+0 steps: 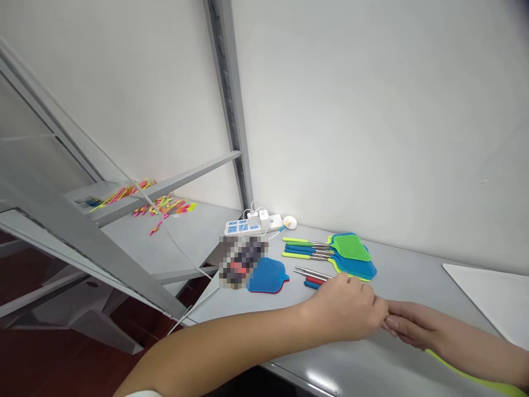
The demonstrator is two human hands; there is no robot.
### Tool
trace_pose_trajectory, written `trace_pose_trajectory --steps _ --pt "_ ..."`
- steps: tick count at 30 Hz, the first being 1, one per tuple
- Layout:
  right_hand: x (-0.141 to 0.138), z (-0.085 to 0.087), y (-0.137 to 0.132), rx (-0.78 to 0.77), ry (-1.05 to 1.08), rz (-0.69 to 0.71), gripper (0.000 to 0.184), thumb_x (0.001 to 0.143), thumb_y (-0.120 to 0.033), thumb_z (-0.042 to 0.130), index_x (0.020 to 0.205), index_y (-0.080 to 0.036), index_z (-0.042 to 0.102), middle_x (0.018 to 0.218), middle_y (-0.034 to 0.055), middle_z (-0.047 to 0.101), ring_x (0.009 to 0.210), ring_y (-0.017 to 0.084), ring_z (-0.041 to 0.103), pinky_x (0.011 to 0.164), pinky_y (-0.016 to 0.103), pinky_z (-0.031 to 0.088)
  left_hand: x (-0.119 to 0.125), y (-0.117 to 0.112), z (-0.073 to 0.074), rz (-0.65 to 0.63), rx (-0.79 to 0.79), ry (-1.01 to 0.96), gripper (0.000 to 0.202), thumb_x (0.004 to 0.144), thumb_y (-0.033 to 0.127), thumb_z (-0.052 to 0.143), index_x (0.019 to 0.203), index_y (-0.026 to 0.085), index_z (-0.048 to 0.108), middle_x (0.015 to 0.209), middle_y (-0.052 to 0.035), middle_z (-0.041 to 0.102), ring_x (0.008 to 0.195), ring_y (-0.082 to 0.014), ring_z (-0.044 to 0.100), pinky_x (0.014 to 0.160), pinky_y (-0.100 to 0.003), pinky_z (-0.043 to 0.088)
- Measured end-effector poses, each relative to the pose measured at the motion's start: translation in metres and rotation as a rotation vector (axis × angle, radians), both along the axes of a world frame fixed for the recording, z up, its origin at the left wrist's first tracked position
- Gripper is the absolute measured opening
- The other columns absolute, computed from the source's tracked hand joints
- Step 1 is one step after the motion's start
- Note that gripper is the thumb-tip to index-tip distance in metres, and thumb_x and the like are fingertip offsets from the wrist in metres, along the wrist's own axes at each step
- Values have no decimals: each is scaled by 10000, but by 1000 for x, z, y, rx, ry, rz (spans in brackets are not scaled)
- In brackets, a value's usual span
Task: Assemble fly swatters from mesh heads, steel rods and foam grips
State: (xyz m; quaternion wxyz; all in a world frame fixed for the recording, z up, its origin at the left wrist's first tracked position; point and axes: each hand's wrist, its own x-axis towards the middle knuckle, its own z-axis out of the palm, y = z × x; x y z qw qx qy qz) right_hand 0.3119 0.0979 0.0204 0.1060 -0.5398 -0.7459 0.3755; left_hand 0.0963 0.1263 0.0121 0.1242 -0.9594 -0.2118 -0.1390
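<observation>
My left hand (351, 309) is closed in a fist over the grey tabletop, its knuckles against my right hand (411, 324). The right hand's fingers are pressed together and closed at the same spot. Between them is a fly swatter, mostly hidden; its yellow-green edge (458, 370) shows under my right forearm. Just beyond my left hand lie thin metal rods (313, 272) and a red handle (313, 280) with a blue handle (311, 285). Further left rests a blue swatter head (268, 275) with a red one beneath.
Behind my hands lies a pile of green, blue and yellow fly swatters (351, 246). A white power strip (237, 227) with plugs stands by the wall. Grey shelf posts (231, 110) and a crossbar rise at left; bright small items (167, 205) lie beyond. A white board (487, 292) is at right.
</observation>
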Motion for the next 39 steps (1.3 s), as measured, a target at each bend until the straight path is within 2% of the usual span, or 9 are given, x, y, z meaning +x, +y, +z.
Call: trace_pose_trajectory --steps 4,9,14,18,21,24,26,30,39 --pt "-24 -19 -12 109 -174 170 235 960 -277 419 851 -243 625 772 12 674 646 178 569 602 271 399 -18 -18 -12 206 -571 165 205 936 187 438 1055 104 582 887 -155 682 769 -311 676 529 -329 389" --pt "-46 -41 -18 539 -499 340 270 743 25 455 769 -218 571 689 23 615 592 195 519 565 303 269 -43 -17 -13 283 -898 132 270 964 359 405 969 161 589 824 -117 667 740 -266 647 569 -318 428" --pt "-49 -38 -22 998 -515 468 222 707 -1 504 749 -217 530 663 13 563 588 197 451 619 344 287 -56 -4 -7 191 -1465 120 441 978 538 273 779 219 504 609 29 473 527 -129 477 529 -247 427" --pt "-5 -33 -8 1159 -545 459 267 879 -32 404 845 -215 594 757 40 626 672 207 491 792 400 358 -82 5 -11 209 -1608 126 524 932 677 261 757 228 468 564 72 321 436 -104 335 433 -223 362" --pt "53 -32 10 1171 -593 205 363 902 -10 346 999 -216 628 873 60 670 808 232 551 850 411 362 -102 8 -14 302 -1502 32 569 953 661 202 780 213 508 583 53 375 475 -121 388 475 -244 413" --pt "84 -39 21 1103 -691 14 335 918 -33 372 1019 -217 634 851 43 660 789 231 542 834 400 371 -99 4 -22 356 -1283 -132 419 1022 460 235 1000 213 572 892 -36 582 853 -176 566 808 -321 484" --pt "76 -49 21 1083 -726 18 325 922 -31 388 1044 -196 639 892 59 666 815 233 546 858 396 372 -85 -1 -34 331 -1035 -173 287 1014 244 316 1169 215 556 1115 -81 589 1080 -209 526 958 -361 421" --pt "38 -78 12 1052 -711 -15 332 922 -7 397 1070 -170 645 896 74 665 832 229 559 866 384 372 -57 -5 -60 174 -347 -31 427 912 2 413 1299 153 514 1038 -88 613 956 -205 570 834 -313 474" --pt "26 -116 -2 976 -597 -232 339 915 -41 417 1140 -187 626 947 84 666 838 225 574 840 382 384 -44 9 -73 197 -166 -59 243 957 87 471 1118 194 618 1008 -55 653 898 -208 563 790 -362 393"
